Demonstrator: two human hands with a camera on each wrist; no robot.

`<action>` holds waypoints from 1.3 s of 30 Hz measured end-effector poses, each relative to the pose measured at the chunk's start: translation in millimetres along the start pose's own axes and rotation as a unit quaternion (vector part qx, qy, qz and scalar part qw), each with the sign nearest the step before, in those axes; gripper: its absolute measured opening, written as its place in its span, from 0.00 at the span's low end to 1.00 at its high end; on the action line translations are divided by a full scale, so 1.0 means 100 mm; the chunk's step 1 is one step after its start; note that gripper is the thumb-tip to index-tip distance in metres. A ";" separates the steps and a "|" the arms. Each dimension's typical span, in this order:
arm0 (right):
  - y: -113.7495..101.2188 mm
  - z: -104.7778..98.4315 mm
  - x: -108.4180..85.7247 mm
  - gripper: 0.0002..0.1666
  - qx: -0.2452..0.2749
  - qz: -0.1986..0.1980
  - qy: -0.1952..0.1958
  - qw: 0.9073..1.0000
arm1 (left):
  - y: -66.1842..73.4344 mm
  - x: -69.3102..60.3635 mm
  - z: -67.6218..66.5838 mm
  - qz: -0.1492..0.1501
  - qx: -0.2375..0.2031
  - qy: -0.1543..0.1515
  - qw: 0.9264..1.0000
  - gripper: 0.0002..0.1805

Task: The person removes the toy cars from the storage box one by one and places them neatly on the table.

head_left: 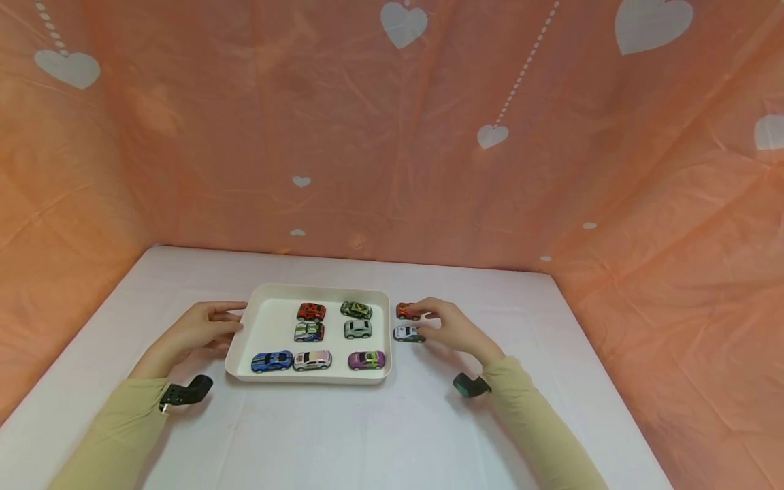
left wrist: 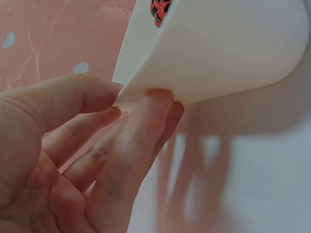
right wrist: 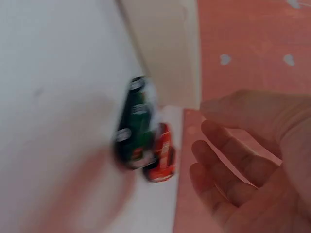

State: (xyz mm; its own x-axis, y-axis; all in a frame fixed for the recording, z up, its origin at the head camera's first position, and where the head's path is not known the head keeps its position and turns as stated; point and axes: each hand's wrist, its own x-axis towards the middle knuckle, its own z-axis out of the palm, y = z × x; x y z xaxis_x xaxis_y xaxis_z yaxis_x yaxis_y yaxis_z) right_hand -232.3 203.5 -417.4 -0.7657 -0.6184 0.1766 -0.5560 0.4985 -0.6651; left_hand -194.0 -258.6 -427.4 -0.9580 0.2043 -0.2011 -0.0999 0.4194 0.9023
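Note:
My left hand [head_left: 197, 330] grips the left edge of a shallow white tray [head_left: 361, 376]. In the left wrist view its thumb meets the rim, while other fingers touch the outer wall. My right hand [head_left: 452, 329] hovers over two toy cars beside the tray's right end. A red toy car [head_left: 402, 311] lies partly behind its fingertips; a white toy car with a dark green side [right wrist: 136, 128] lies just nearer. In the right wrist view the hand's curved fingers are spread around nothing, apart from both cars.
Several toy cars stand in the tray, among them a blue one [head_left: 272, 361], a purple one [head_left: 366, 360] and a red one [head_left: 311, 312]. A white cloth [head_left: 367, 435] covers the table. Orange curtains [head_left: 343, 136] with hearts enclose its back and sides.

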 end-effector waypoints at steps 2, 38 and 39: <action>-0.07 -0.03 0.04 0.24 0.007 -0.007 0.001 1.000 | 0.00 -0.01 0.00 0.008 -0.003 0.000 1.000 0.33; -1.00 0.69 1.08 0.29 0.078 -0.099 -0.107 0.986 | 0.02 0.01 0.01 -0.024 0.015 0.007 1.000 0.33; -1.02 0.72 1.10 0.29 0.082 -0.097 -0.113 0.985 | 0.03 0.01 0.01 -0.025 0.015 0.007 1.000 0.33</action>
State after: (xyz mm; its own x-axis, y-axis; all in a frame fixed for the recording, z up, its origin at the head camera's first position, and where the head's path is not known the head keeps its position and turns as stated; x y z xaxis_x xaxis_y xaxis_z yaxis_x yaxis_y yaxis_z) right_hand -237.0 41.1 -382.3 -0.5481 -0.8210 0.1596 -0.6111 0.2629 -0.7466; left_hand -194.7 -256.5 -425.5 -0.9559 0.1700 -0.2395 -0.1395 0.4547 0.8796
